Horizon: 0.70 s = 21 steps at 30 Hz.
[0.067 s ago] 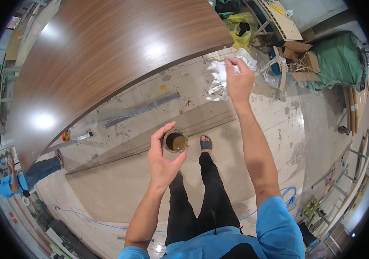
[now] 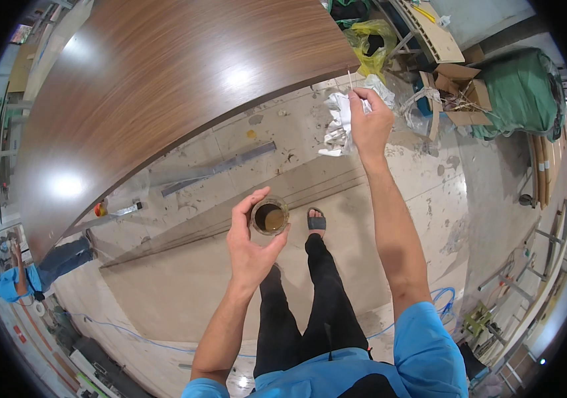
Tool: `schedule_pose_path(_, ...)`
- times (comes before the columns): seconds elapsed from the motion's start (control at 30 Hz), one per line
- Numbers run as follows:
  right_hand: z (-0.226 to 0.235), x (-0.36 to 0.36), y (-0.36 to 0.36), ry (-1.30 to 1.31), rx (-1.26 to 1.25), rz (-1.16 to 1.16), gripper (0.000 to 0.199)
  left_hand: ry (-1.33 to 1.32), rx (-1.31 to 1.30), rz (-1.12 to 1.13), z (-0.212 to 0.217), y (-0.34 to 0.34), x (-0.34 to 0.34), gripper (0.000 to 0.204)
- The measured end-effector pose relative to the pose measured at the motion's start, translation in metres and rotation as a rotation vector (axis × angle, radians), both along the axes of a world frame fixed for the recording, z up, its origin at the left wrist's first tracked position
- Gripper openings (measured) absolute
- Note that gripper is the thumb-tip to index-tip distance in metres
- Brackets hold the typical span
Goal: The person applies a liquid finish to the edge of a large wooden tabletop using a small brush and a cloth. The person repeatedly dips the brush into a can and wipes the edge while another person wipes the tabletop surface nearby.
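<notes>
Right hand [image 2: 370, 126] barely higher than before

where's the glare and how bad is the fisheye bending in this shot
Head view: two white glare spots sit on the brown wood-grain panel, one near its top, one at its left end. The panel's straight edge bows strongly toward the black rim. The left hand with its cup and the right hand look sharp.
</notes>
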State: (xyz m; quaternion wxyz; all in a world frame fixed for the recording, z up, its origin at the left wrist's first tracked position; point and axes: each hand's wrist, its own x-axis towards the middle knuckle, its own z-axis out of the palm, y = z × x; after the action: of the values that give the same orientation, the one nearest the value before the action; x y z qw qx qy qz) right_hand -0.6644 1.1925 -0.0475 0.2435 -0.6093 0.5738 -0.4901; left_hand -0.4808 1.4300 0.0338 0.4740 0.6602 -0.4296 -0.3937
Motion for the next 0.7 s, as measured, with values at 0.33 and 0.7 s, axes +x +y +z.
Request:
schedule_pose_path(0.33, -0.004, -0.007, -0.016, 0.028, -0.026, 0.005, 0.012, -0.003, -0.012, -0.005, -0.003, -0.007, 0.000, 0.067)
schedule_pose_path(0.7, 0.001, 0.023, 0.008, 0.055, -0.057, 0.125, 0.014, 0.034, -0.004, 0.019, -0.002, -0.002, 0.003, 0.069)
